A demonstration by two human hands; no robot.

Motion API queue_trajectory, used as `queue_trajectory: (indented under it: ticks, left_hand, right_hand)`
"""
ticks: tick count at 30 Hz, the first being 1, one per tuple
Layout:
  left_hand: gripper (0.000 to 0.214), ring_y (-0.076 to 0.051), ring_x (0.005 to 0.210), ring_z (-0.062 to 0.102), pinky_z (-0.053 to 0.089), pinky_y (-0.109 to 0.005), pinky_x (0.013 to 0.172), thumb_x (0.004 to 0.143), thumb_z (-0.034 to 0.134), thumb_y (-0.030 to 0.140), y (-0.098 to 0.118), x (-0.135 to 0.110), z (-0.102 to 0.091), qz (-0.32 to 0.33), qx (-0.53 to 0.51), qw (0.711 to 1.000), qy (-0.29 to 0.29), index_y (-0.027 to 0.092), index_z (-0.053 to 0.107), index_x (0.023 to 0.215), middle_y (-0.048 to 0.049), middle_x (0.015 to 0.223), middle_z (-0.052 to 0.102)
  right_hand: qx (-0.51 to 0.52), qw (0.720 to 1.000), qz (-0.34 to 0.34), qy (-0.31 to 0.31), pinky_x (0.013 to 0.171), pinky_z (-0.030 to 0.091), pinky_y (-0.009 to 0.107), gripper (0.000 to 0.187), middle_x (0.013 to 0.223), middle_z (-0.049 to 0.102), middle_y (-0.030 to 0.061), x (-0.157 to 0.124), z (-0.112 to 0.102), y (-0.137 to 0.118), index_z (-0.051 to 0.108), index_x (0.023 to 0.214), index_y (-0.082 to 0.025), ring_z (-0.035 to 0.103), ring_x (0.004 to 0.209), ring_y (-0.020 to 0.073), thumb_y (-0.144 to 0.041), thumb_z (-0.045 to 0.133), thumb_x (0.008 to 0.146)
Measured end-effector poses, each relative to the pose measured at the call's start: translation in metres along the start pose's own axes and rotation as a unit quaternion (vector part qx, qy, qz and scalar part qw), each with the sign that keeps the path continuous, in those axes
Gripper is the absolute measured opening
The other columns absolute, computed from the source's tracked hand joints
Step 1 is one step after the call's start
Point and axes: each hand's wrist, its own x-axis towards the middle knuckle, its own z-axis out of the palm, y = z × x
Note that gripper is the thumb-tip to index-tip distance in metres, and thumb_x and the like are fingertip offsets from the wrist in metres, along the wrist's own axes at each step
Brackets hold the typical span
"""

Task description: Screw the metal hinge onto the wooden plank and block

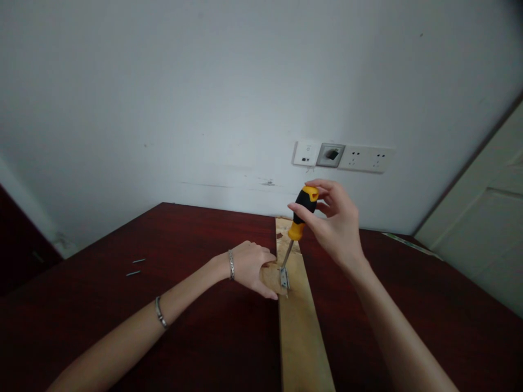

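Observation:
A long pale wooden plank (302, 337) lies on a dark red table (196, 326), running away from me. My right hand (335, 223) is closed round the yellow and black handle of a screwdriver (300, 215), held upright with its tip on a small metal bracket (284, 277) on the plank. My left hand (251, 267) is curled at the plank's left edge, fingers pressed on a small wooden piece (270, 275) beside the bracket.
Two small metal screws (136, 267) lie on the table at the left. A white wall behind holds a switch and sockets (343, 157). A pale door (486, 218) stands at the right. A dark cabinet (20, 245) is at the far left.

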Motion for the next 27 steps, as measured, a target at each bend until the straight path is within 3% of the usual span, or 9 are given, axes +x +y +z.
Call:
queue_trajectory:
  ticks: [6,12,17,20,23,27]
  left_hand:
    - [0.059,-0.024,0.076,0.067,0.046,-0.028,0.062,0.058,0.064,0.074,-0.006,0.001,0.005,-0.017,-0.005,1.0,0.012,0.02,0.063,0.082,-0.0033,0.084,0.068]
    - [0.059,-0.024,0.074,0.067,0.046,-0.028,0.061,0.058,0.064,0.074,-0.009,0.002,0.006,-0.022,-0.003,1.0,0.011,0.021,0.063,0.083,-0.0028,0.082,0.068]
    - [0.058,-0.023,0.076,0.066,0.046,-0.028,0.064,0.059,0.064,0.073,-0.017,0.003,0.012,-0.029,-0.01,0.999,0.012,0.021,0.064,0.084,-0.0035,0.084,0.069]
    - [0.057,-0.023,0.075,0.066,0.045,-0.028,0.064,0.059,0.065,0.072,-0.022,0.004,0.016,-0.029,-0.02,0.999,0.012,0.02,0.064,0.083,-0.0032,0.083,0.069]
    - [0.057,-0.023,0.074,0.066,0.045,-0.027,0.062,0.059,0.065,0.072,-0.026,0.004,0.018,-0.03,-0.025,0.999,0.016,0.02,0.064,0.082,-0.0033,0.082,0.069]
    - [0.056,-0.022,0.074,0.066,0.045,-0.027,0.063,0.059,0.066,0.071,-0.029,0.004,0.02,-0.031,-0.026,0.999,0.027,0.02,0.065,0.083,-0.0034,0.082,0.069]
  right_hand:
    - [0.058,0.997,0.015,-0.045,0.086,0.054,0.04,0.031,0.112,0.064,0.0049,0.001,-0.004,0.005,0.061,0.113,-0.026,0.061,0.104,0.0203,-0.022,0.058,0.082]
    - [0.025,0.999,-0.002,-0.034,0.083,0.057,0.039,0.035,0.107,0.061,0.0047,0.002,-0.006,0.008,0.066,0.11,-0.028,0.061,0.097,0.0196,-0.028,0.07,0.075]
    - [0.095,0.99,0.028,-0.105,0.098,0.049,0.045,0.042,0.118,0.062,0.005,0.001,-0.005,0.005,0.059,0.122,-0.028,0.059,0.109,0.0203,-0.019,0.06,0.081]
    - [0.068,0.988,0.014,-0.135,0.091,0.053,0.042,0.037,0.118,0.059,0.005,0.0,-0.004,0.004,0.062,0.115,-0.029,0.059,0.107,0.0208,-0.023,0.065,0.078]
    - [0.018,0.994,-0.007,-0.103,0.084,0.057,0.04,0.035,0.107,0.058,0.0056,0.0,-0.004,0.008,0.066,0.11,-0.027,0.06,0.095,0.0197,-0.029,0.07,0.075]
    - [0.02,0.993,-0.012,-0.117,0.09,0.054,0.045,0.052,0.112,0.061,0.0061,-0.001,-0.004,0.013,0.05,0.132,-0.03,0.061,0.099,0.0201,-0.025,0.062,0.082]
